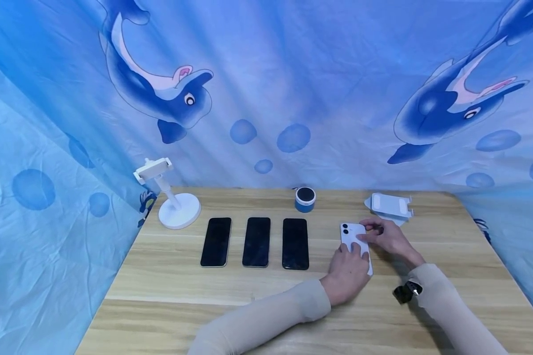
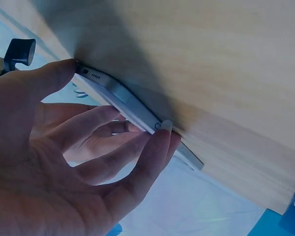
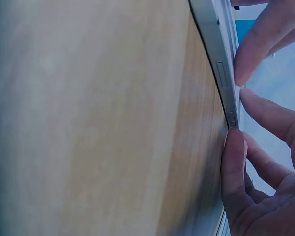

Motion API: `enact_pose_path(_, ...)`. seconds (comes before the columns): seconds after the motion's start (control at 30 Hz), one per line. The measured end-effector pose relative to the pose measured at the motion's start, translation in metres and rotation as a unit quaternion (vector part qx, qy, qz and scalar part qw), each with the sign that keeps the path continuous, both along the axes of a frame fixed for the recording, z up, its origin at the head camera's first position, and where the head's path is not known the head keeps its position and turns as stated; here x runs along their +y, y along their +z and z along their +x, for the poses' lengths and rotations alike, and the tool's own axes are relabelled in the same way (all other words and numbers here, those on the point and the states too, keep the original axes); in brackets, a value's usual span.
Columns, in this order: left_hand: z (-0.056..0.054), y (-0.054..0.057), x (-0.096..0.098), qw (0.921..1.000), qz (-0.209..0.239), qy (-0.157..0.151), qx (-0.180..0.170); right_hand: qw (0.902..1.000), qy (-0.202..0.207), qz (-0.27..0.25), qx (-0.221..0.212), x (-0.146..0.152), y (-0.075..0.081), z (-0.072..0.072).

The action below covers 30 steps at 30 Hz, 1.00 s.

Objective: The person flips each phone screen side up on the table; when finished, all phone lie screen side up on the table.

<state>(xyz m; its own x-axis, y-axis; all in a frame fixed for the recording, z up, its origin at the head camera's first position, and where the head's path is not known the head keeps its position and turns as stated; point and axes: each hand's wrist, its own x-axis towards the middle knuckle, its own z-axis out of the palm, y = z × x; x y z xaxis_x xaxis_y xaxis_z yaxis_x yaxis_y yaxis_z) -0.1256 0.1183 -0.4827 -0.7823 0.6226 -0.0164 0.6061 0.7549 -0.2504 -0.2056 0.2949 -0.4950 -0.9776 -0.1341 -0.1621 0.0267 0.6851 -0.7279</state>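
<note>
A white smartphone [image 1: 355, 234] lies with its camera side up at the right of the wooden table. My left hand [image 1: 348, 273] reaches over its lower half and grips it by the edges; in the left wrist view the thumb is at the corner beside the charging port and a fingertip is on the side edge [image 2: 132, 105]. At the upper right corner, my right hand [image 1: 388, 236] pinches the phone. The right wrist view has one fingertip at the phone's side edge [image 3: 222, 69], below the buttons, and another on its back.
Three black smartphones, left [image 1: 216, 241], middle [image 1: 256, 241] and right [image 1: 295, 244], lie in a row. Behind them are a white phone stand [image 1: 179, 212] and a blue round speaker [image 1: 305, 199]. A white folded holder [image 1: 388, 204] lies beyond my right hand. A blue curtain [image 1: 257, 88] borders the table.
</note>
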Motion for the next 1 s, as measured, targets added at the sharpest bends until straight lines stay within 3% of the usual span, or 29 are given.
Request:
enact_pose_path(0.53,-0.0033,-0.0029,0.0023,0.9996,0.021,-0.007,0.015,0.9996,-0.023,-0.004,-0.019,-0.0038,0.0016,0.0003)
enact_pose_path(0.8,-0.0011,0.0005,0.0029,0.9976,-0.041,-0.045,0.032,0.9983,-0.042,-0.008,-0.038,-0.0068,0.003,0.0019)
enact_pose_path(1.0,0.0018,0.0017,0.0064,0.9976,-0.058,-0.039,0.008,0.9984,-0.042,-0.008,-0.036,-0.007,0.0043,0.0032)
